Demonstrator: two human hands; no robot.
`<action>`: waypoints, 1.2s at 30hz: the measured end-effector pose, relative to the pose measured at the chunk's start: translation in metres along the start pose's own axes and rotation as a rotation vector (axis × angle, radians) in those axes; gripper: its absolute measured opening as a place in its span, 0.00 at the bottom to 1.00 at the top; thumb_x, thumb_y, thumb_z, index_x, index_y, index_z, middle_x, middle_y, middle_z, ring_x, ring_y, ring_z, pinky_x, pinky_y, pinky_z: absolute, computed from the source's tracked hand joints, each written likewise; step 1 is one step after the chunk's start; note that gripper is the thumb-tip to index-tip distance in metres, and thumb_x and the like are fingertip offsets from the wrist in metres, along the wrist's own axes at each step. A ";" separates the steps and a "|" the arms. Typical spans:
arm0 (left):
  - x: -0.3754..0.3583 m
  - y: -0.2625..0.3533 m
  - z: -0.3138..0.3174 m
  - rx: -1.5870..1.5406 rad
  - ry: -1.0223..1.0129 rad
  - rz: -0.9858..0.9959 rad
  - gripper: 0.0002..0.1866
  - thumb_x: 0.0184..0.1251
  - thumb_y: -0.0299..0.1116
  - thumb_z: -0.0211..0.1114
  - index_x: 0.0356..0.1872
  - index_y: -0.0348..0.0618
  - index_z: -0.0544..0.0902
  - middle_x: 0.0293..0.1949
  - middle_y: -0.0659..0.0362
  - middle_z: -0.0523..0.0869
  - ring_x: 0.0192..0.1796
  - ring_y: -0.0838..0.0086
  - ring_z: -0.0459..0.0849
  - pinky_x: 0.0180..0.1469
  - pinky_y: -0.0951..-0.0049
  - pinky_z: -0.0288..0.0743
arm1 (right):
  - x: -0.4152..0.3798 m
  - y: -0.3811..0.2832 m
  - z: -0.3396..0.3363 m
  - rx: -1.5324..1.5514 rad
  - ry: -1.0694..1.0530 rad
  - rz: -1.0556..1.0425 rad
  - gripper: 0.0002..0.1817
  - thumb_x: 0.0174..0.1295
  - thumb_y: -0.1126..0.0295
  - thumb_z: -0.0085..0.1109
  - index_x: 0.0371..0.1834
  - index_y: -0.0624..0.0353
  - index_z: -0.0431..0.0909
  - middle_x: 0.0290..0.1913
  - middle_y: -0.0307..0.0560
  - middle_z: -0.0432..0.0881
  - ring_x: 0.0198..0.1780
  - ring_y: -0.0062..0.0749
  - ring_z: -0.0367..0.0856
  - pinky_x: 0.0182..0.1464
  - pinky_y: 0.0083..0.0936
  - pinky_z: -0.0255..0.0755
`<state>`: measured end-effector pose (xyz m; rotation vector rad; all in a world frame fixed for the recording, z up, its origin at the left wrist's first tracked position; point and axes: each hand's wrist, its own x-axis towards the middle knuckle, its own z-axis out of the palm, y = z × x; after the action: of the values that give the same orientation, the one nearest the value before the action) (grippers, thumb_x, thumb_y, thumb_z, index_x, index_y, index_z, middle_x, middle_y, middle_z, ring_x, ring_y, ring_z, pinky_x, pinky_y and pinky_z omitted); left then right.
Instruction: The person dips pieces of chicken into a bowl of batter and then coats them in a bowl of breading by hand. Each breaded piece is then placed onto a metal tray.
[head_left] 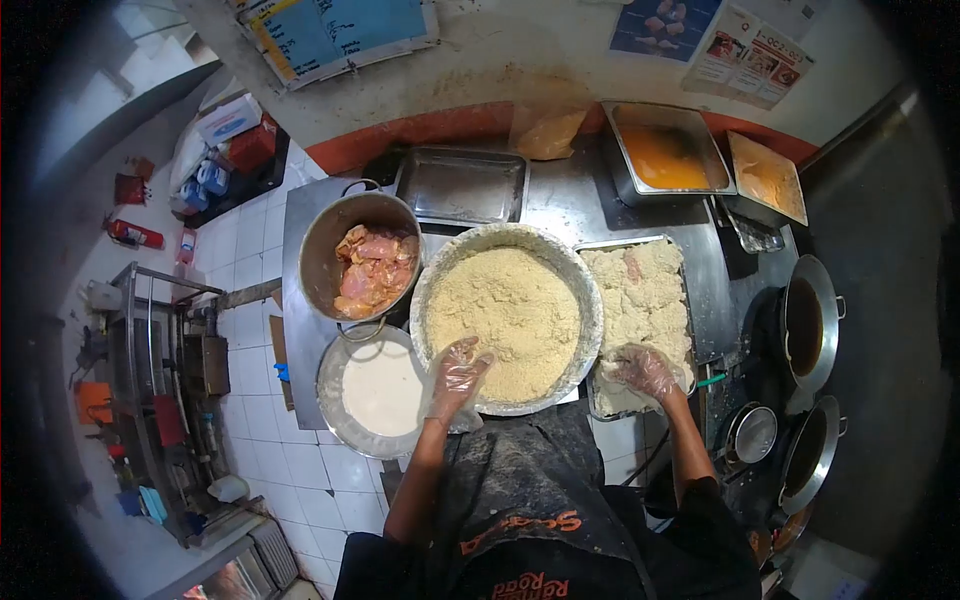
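My left hand, in a clear plastic glove, is at the near left rim of a large basin of pale breading flour. Its fingers are apart over the flour, and nothing shows in them. On the right, my right hand, gloved too, is low over the near end of a metal tray packed with flour-coated chicken pieces. Its fingers curl around a coated piece there; the glove and coating partly hide the grip.
A pot of raw chicken and a bowl of white batter stand left. Behind are a dark tray and a deep pan of orange liquid. Two woks sit at the right.
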<state>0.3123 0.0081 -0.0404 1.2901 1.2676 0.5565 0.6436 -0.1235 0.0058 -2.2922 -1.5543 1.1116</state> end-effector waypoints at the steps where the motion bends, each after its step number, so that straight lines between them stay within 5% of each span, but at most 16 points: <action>1: -0.002 0.006 -0.001 0.053 -0.001 0.007 0.26 0.56 0.36 0.71 0.54 0.34 0.75 0.48 0.50 0.81 0.51 0.67 0.79 0.53 0.71 0.72 | 0.001 0.003 0.001 0.066 -0.001 -0.030 0.20 0.53 0.61 0.67 0.48 0.58 0.80 0.47 0.51 0.82 0.49 0.39 0.81 0.52 0.33 0.73; 2: -0.003 0.009 -0.001 0.107 -0.003 0.012 0.25 0.57 0.35 0.70 0.54 0.34 0.75 0.48 0.50 0.82 0.52 0.66 0.79 0.54 0.70 0.72 | 0.002 0.007 0.003 0.062 -0.005 -0.038 0.20 0.53 0.61 0.67 0.48 0.58 0.80 0.47 0.51 0.82 0.49 0.39 0.81 0.52 0.33 0.73; 4: 0.006 -0.022 0.006 0.186 0.029 0.166 0.23 0.58 0.35 0.69 0.53 0.35 0.75 0.48 0.50 0.82 0.51 0.65 0.80 0.54 0.69 0.72 | 0.007 0.016 0.006 0.905 0.078 -0.189 0.20 0.57 0.56 0.65 0.47 0.58 0.80 0.43 0.52 0.84 0.46 0.39 0.82 0.47 0.33 0.76; 5: 0.007 -0.024 0.008 0.269 0.052 0.322 0.22 0.59 0.34 0.68 0.52 0.36 0.76 0.48 0.50 0.82 0.51 0.65 0.80 0.55 0.68 0.72 | 0.007 0.012 -0.001 0.903 0.066 -0.196 0.20 0.57 0.56 0.65 0.47 0.58 0.80 0.43 0.52 0.84 0.46 0.39 0.82 0.47 0.33 0.76; 8: -0.007 -0.004 0.010 0.043 0.039 0.202 0.18 0.59 0.33 0.66 0.49 0.36 0.77 0.48 0.50 0.82 0.52 0.65 0.80 0.55 0.68 0.72 | 0.006 -0.017 -0.032 0.166 0.286 -0.066 0.18 0.60 0.58 0.62 0.46 0.60 0.80 0.45 0.50 0.84 0.44 0.35 0.82 0.45 0.29 0.77; 10: -0.011 -0.001 0.009 0.084 0.073 0.212 0.17 0.60 0.31 0.65 0.48 0.36 0.76 0.48 0.50 0.81 0.52 0.65 0.80 0.55 0.68 0.72 | 0.010 -0.049 -0.045 0.001 0.393 -0.343 0.18 0.63 0.59 0.58 0.47 0.62 0.78 0.46 0.50 0.83 0.40 0.29 0.83 0.41 0.24 0.78; 12: -0.016 0.008 0.005 0.053 0.024 0.226 0.17 0.59 0.30 0.66 0.48 0.36 0.77 0.47 0.50 0.81 0.51 0.64 0.80 0.55 0.68 0.72 | 0.032 -0.059 -0.031 0.105 0.194 -0.199 0.18 0.64 0.62 0.55 0.50 0.66 0.75 0.46 0.52 0.82 0.37 0.33 0.82 0.40 0.25 0.77; 15: -0.021 0.002 -0.001 -0.099 0.034 0.285 0.15 0.58 0.30 0.66 0.46 0.37 0.78 0.46 0.51 0.81 0.51 0.64 0.80 0.54 0.68 0.73 | 0.086 -0.038 0.041 0.735 0.161 -0.460 0.18 0.63 0.67 0.53 0.52 0.68 0.72 0.44 0.56 0.81 0.38 0.46 0.81 0.45 0.33 0.76; 17: -0.026 -0.001 -0.009 -0.135 0.042 0.320 0.15 0.59 0.30 0.66 0.46 0.37 0.78 0.47 0.51 0.81 0.51 0.64 0.80 0.54 0.68 0.73 | 0.096 -0.040 0.071 0.002 0.293 -0.371 0.18 0.59 0.69 0.54 0.50 0.68 0.73 0.44 0.58 0.79 0.45 0.56 0.77 0.53 0.39 0.72; 20: -0.036 0.004 -0.029 0.008 0.048 0.387 0.16 0.60 0.30 0.65 0.48 0.38 0.77 0.48 0.51 0.80 0.51 0.64 0.80 0.52 0.69 0.74 | 0.104 -0.047 0.089 -0.462 0.569 -0.529 0.19 0.56 0.70 0.56 0.50 0.66 0.74 0.45 0.60 0.78 0.51 0.56 0.74 0.56 0.42 0.69; 24: -0.046 0.012 -0.052 -0.075 -0.003 0.297 0.16 0.62 0.31 0.65 0.50 0.39 0.76 0.49 0.53 0.77 0.51 0.67 0.78 0.52 0.70 0.74 | 0.080 -0.068 0.070 0.130 0.274 -0.290 0.19 0.58 0.67 0.54 0.51 0.65 0.74 0.46 0.59 0.78 0.50 0.53 0.74 0.57 0.38 0.68; 28: -0.053 0.017 -0.072 -0.113 -0.045 0.184 0.19 0.64 0.31 0.64 0.54 0.40 0.75 0.51 0.57 0.79 0.54 0.73 0.76 0.56 0.73 0.72 | 0.089 -0.039 0.062 0.206 0.423 -0.183 0.19 0.59 0.64 0.56 0.50 0.64 0.74 0.47 0.56 0.78 0.47 0.43 0.77 0.51 0.34 0.71; 30: -0.058 0.022 -0.077 -0.136 -0.038 0.189 0.19 0.63 0.32 0.65 0.54 0.40 0.75 0.50 0.57 0.79 0.53 0.73 0.76 0.56 0.73 0.72 | 0.076 -0.063 0.031 1.292 0.094 0.008 0.15 0.58 0.67 0.58 0.47 0.62 0.76 0.44 0.52 0.80 0.43 0.33 0.80 0.44 0.28 0.74; 31: -0.059 0.024 -0.078 -0.159 -0.032 0.194 0.19 0.63 0.32 0.65 0.54 0.40 0.75 0.50 0.57 0.79 0.53 0.73 0.77 0.55 0.72 0.72 | 0.083 -0.064 0.026 0.473 0.336 -0.137 0.14 0.55 0.73 0.59 0.45 0.63 0.77 0.40 0.49 0.82 0.39 0.29 0.81 0.39 0.24 0.75; 34: -0.060 0.029 -0.076 -0.181 -0.050 0.170 0.19 0.63 0.33 0.66 0.54 0.40 0.75 0.49 0.57 0.79 0.51 0.73 0.77 0.55 0.72 0.73 | 0.087 -0.064 0.011 0.093 0.396 -0.211 0.12 0.54 0.77 0.57 0.43 0.64 0.78 0.35 0.46 0.83 0.34 0.30 0.81 0.37 0.23 0.75; 36: -0.060 0.034 -0.073 -0.168 -0.052 0.171 0.19 0.63 0.33 0.66 0.53 0.40 0.75 0.50 0.57 0.79 0.51 0.73 0.78 0.54 0.72 0.73 | 0.107 -0.029 0.035 0.233 0.399 -0.319 0.14 0.53 0.74 0.60 0.44 0.64 0.78 0.35 0.47 0.83 0.33 0.31 0.81 0.35 0.26 0.75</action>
<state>0.2401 -0.0068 0.0272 1.2698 1.0503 0.7302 0.6192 -0.0286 -0.0567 -1.8834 -1.4721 0.6646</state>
